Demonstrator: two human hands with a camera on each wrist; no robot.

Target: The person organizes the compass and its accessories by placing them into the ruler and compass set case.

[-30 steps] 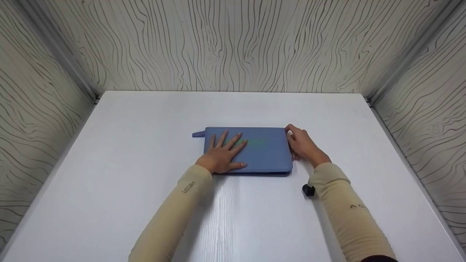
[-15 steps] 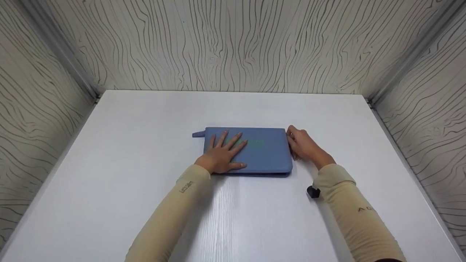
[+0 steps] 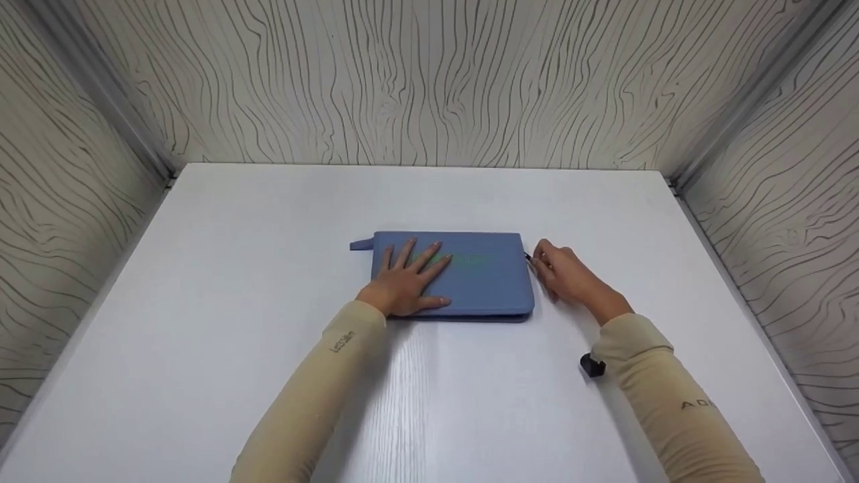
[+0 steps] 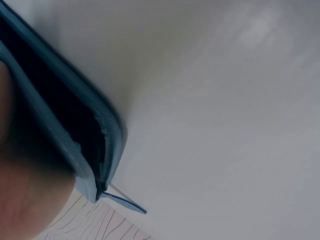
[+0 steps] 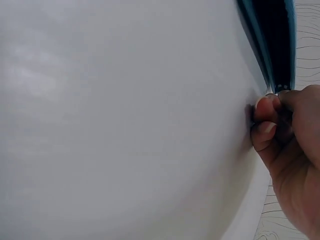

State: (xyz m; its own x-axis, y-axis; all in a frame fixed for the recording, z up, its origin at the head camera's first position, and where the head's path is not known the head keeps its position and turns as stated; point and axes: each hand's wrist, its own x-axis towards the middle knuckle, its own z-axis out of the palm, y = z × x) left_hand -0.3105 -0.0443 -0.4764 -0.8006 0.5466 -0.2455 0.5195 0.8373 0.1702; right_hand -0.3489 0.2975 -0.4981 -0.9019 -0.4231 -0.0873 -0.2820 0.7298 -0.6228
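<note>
A blue zip pouch (image 3: 490, 285) with faint green lettering lies flat on the white table, a short strap (image 3: 362, 245) sticking out at its far left corner. My left hand (image 3: 402, 285) rests on the pouch's left half with fingers spread. Beside the right edge, my right hand (image 3: 564, 272) pinches a small dark zip pull (image 3: 529, 257) between thumb and curled fingers. In the left wrist view the unzipped edge of the pouch (image 4: 55, 115) gapes along the near side. The right wrist view shows my right hand (image 5: 295, 145) at the end of the gaping zip edge.
The white table (image 3: 201, 302) is bounded by a wood-grain patterned back wall (image 3: 429, 80) and similar side walls. A black piece (image 3: 592, 365) sits at my right sleeve's cuff.
My right hand has moved a little right and nearer along the pouch's right edge, and the dark zip pull now shows between its fingers and the pouch. My left hand stays on the pouch.
</note>
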